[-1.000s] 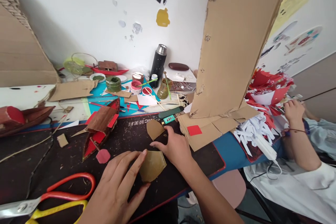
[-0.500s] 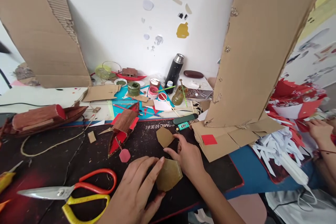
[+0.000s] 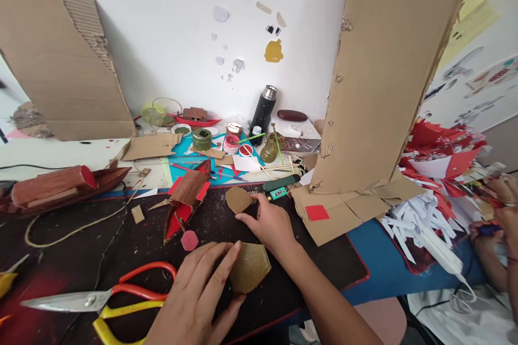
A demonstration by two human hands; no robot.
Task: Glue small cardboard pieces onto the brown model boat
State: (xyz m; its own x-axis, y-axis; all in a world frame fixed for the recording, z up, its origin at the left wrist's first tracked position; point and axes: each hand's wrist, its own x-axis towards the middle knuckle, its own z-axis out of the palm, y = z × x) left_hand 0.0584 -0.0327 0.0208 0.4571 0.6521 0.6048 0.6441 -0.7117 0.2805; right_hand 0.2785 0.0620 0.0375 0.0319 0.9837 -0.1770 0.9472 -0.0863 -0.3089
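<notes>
My left hand grips a many-sided piece of olive-brown cardboard by its left side, index finger above and thumb below. Farther back, my right hand has thumb and index finger apart at the lower right edge of a second cardboard piece, which lies on the black mat. The fingertips touch or nearly touch that edge. To the left stands a brown model boat with red parts, and a pink hexagon is beside it. Large scissors with red and yellow handles lie left of my left hand.
Paint jars and a black flask stand at the back. A tall cardboard sheet rises at the right. Beyond it are white paper strips and another person's hands. A second boat sits far left.
My right hand and the farther cardboard piece have moved a little left and away across the mat. My left hand still grips its piece. The whole view has shifted slightly.
</notes>
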